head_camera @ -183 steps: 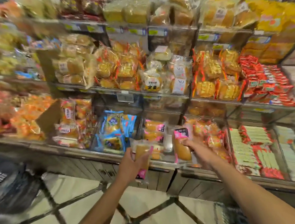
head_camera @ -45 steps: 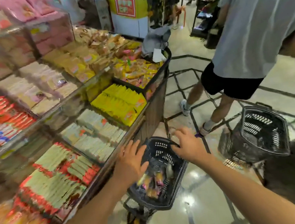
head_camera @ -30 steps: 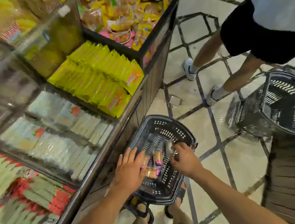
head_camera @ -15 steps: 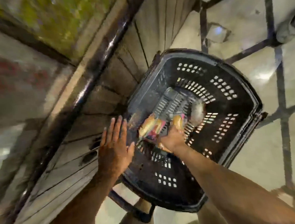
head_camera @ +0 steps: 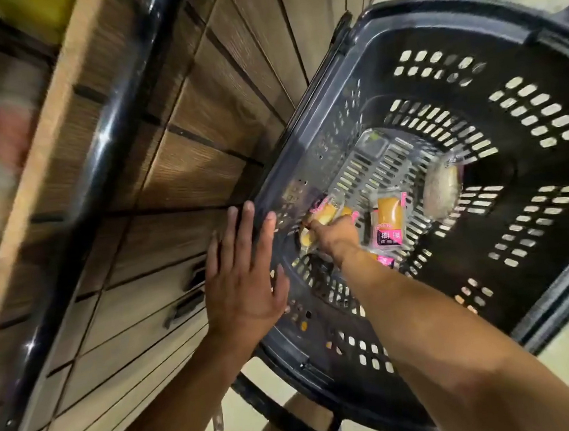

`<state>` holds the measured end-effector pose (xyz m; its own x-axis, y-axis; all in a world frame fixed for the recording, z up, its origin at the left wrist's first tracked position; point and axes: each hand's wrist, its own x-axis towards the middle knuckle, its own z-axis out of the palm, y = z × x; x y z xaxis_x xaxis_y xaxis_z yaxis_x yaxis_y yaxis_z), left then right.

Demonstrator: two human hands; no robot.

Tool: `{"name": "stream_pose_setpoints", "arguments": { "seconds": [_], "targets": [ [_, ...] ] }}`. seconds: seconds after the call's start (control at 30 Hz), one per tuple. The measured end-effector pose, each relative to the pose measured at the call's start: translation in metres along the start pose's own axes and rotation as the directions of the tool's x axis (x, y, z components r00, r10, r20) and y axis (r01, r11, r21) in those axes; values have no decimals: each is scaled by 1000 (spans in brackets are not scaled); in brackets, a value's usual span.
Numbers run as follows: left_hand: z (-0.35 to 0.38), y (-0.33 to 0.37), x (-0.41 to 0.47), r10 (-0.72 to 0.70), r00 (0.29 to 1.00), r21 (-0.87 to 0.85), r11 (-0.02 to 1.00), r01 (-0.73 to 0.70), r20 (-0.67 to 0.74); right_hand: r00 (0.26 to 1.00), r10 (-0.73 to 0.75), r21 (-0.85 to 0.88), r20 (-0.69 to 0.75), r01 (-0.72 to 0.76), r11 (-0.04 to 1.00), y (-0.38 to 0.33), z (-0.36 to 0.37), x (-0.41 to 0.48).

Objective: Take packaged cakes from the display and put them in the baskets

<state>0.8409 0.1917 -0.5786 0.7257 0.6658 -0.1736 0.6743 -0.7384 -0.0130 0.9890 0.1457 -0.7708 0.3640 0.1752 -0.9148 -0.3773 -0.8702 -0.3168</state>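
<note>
I look straight down into a black plastic basket (head_camera: 543, 158) on the floor beside the display. My right hand (head_camera: 335, 240) reaches to the basket's bottom, its fingers curled onto a packaged cake (head_camera: 325, 211) with pink wrapper ends. Just right of that hand lies another yellow cake in a pink-labelled wrapper (head_camera: 389, 220). A pale round wrapped cake (head_camera: 441, 189) lies further right. My left hand (head_camera: 244, 280) is flat with straight fingers, its fingertips at the basket's left rim, and it holds nothing.
The display's wood-panelled front (head_camera: 185, 162) runs along the left, touching the basket's side, with a black rail (head_camera: 111, 134) above it. Blurred display goods show at the far left. Pale tiled floor (head_camera: 564, 362) lies to the right of the basket.
The view has dropped closer into the basket. My right hand has shifted left onto the pink-wrapped cake, leaving another cake lying beside it. My left hand stays open at the rim.
</note>
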Motion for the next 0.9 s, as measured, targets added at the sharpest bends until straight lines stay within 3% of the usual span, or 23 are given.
{"name": "stream_pose_setpoints", "arguments": {
  "seconds": [0.17, 0.33, 0.4, 0.47, 0.53, 0.57, 0.63, 0.7, 0.73, 0.8, 0.87, 0.9],
  "targets": [
    [-12, -3, 5, -26, 998, -62, 998, 30, 60, 999, -24, 9, 26, 24, 1000, -15, -37, -46],
    [-43, 20, 1, 12, 998, -358, 934, 14, 70, 970, -138, 221, 202, 92, 971, -16, -99, -124],
    [-50, 32, 0, -48, 971, -612, 769, 186, 235, 920, -146, 327, 365, 20, 945, -14, -125, -152],
    [-59, 50, 5, -144, 859, -750, 432, 501, 491, 841, -144, 380, 521, -77, 922, -11, -150, -175],
    [-67, 63, 13, -126, 712, -703, 112, 702, 691, 774, -140, 396, 617, -152, 905, -10, -167, -188],
    [-68, 66, 15, -51, 641, -642, -5, 766, 766, 743, -139, 392, 654, -175, 903, -8, -173, -191],
    [-69, 70, 15, 83, 573, -565, -102, 819, 815, 689, -134, 358, 712, -192, 914, -8, -178, -193],
    [-65, 73, 12, 69, 570, -560, -123, 819, 819, 665, -110, 306, 738, -184, 934, -7, -180, -182],
    [-58, 75, 12, 13, 575, -570, -118, 813, 818, 679, -93, 280, 728, -171, 945, -10, -181, -177],
    [-46, 76, 14, -115, 584, -594, -93, 799, 804, 799, -45, 279, 600, -156, 948, -11, -176, -146],
    [-33, 74, 16, -165, 585, -594, -5, 805, 794, 963, 21, 294, 270, -103, 950, -9, -167, -106],
    [-28, 73, 17, -159, 587, -588, 49, 808, 794, 997, 24, 193, 71, -37, 981, -7, -162, -87]
  ]
}}
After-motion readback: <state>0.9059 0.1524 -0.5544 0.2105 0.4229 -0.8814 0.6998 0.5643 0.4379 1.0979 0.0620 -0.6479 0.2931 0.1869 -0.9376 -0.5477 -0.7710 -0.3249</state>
